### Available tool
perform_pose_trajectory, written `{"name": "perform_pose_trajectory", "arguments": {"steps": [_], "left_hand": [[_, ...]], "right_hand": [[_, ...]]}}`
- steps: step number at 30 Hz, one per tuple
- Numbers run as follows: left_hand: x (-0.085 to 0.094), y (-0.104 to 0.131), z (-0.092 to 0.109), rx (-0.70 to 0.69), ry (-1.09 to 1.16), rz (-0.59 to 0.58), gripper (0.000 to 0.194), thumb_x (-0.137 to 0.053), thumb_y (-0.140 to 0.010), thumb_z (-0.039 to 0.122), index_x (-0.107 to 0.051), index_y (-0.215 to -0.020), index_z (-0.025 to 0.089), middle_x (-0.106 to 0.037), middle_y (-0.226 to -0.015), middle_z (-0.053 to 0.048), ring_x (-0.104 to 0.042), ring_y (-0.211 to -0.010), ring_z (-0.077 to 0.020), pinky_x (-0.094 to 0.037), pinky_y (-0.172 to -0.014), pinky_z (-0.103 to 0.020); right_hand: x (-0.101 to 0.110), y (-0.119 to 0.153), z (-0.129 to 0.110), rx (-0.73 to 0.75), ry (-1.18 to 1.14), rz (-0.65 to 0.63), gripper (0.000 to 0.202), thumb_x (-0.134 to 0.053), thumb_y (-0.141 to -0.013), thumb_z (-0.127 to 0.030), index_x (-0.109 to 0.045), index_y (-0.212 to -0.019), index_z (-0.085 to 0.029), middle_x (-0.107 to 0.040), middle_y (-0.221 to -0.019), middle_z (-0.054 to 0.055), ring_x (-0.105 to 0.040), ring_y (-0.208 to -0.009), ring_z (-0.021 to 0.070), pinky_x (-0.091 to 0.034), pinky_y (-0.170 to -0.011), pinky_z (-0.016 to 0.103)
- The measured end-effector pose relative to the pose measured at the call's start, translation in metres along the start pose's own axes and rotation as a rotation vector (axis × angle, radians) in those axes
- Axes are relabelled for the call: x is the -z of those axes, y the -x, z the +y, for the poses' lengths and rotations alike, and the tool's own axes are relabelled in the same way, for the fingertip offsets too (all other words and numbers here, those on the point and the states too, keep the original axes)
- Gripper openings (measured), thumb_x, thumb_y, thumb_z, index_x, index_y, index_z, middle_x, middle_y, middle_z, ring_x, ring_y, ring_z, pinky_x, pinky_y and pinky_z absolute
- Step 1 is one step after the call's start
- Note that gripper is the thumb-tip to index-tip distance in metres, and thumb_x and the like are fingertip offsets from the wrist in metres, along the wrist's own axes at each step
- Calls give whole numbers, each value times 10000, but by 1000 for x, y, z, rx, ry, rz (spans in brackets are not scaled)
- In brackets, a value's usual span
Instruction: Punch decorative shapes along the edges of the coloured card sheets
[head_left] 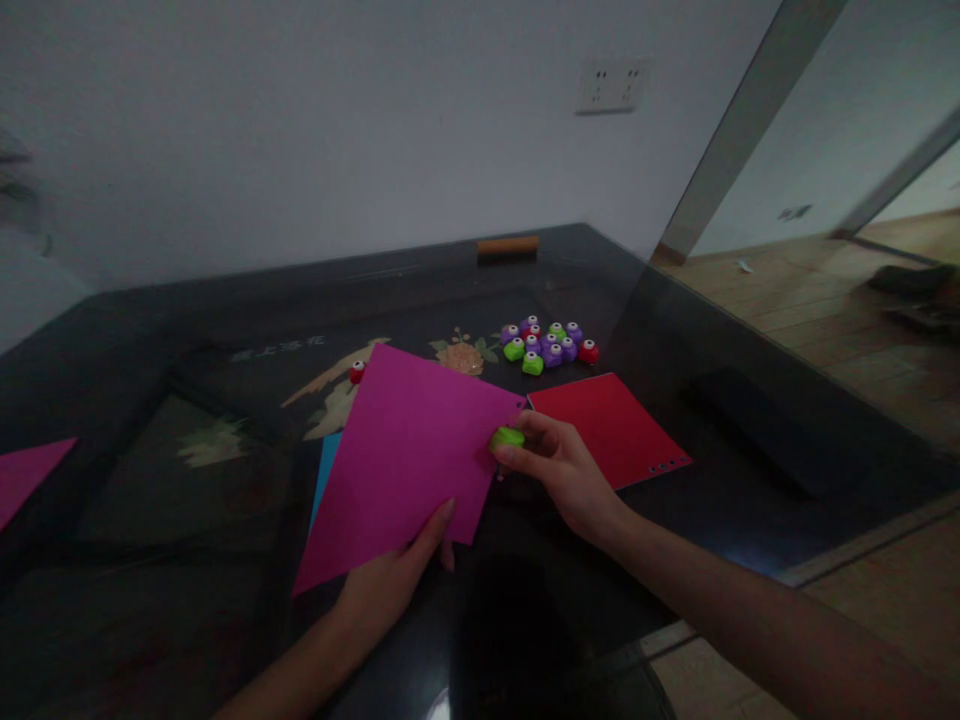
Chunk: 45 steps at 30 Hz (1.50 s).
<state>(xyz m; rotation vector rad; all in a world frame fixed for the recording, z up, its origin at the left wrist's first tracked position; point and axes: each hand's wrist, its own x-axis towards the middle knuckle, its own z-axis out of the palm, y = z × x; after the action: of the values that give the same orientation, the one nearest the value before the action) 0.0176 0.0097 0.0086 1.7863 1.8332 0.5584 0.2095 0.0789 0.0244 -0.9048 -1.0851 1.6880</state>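
Nearest the camera, two bare forearms reach in from the bottom edge over a dark, glossy table (577, 600). The left hand (390, 585) is partly closed on the lower edge of a pink sheet (405, 450), thumb on top and fingertips underneath, and the sheet is tilted. The right hand (559, 460) is nearly closed, pinching a small green piece (508, 438) between thumb and fingers at the sheet's right edge. Whether the piece is gripping the paper cannot be told. A small dark hole shows close to the sheet's right corner.

Beyond the right hand, a red sheet (611, 425) lies on the table, with a row of holes along its right edge. A strip of blue sheet (325, 470) shows past the pink one's left side, and a small red toy (357, 371) with a single eye sits by its upper left edge. Farther back is a cluster of similar one-eyed toys (551, 347) in purple, green and red. Another pink sheet (30, 475) enters at far left. Near the wall lies a brown roll (508, 246), with a white wall socket (611, 85) above.
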Motion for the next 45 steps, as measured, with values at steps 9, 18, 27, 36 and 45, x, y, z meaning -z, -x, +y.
{"name": "perform_pose_trajectory", "arguments": {"steps": [9,18,27,36,45], "left_hand": [[6,-6,10,38,98,39,513,-412,-811,542,-557,-410,256,-648,-589,4,-593,-713,-209,-402,-917,-366],[10,-6,14,58,96,21,522,-401,-818,526,-542,-397,251,-600,-531,2,-568,-626,-194,-421,-869,-360],[15,-10,13,60,141,18,546,-363,-847,518,-537,-413,238,-575,-501,4,-536,-553,-173,-438,-803,-320],[16,-12,10,48,141,44,544,-344,-853,507,-549,-434,226,-605,-548,-15,-581,-641,-192,-452,-794,-328],[17,-14,11,29,131,118,508,-402,-826,507,-539,-416,240,-586,-521,-3,-576,-616,-189,-455,-784,-335]], "right_hand": [[0,0,4,-10,-35,-15,347,-774,-621,-291,-635,-928,-204,-659,-891,18,-616,-794,148,-508,-745,308],[3,-1,6,-36,-53,-67,388,-771,-630,-266,-630,-989,-221,-669,-963,24,-635,-857,160,-516,-813,355],[6,-4,-4,-52,-24,-119,303,-687,-736,-352,-647,-999,-205,-661,-1016,60,-626,-912,170,-523,-786,332],[9,-8,-6,-117,-117,-103,312,-597,-802,-432,-646,-977,-179,-683,-930,78,-637,-894,183,-517,-751,328],[13,-13,-3,-178,-131,-126,455,-433,-858,-553,-631,-967,-159,-688,-883,97,-651,-862,198,-504,-779,370]]}}
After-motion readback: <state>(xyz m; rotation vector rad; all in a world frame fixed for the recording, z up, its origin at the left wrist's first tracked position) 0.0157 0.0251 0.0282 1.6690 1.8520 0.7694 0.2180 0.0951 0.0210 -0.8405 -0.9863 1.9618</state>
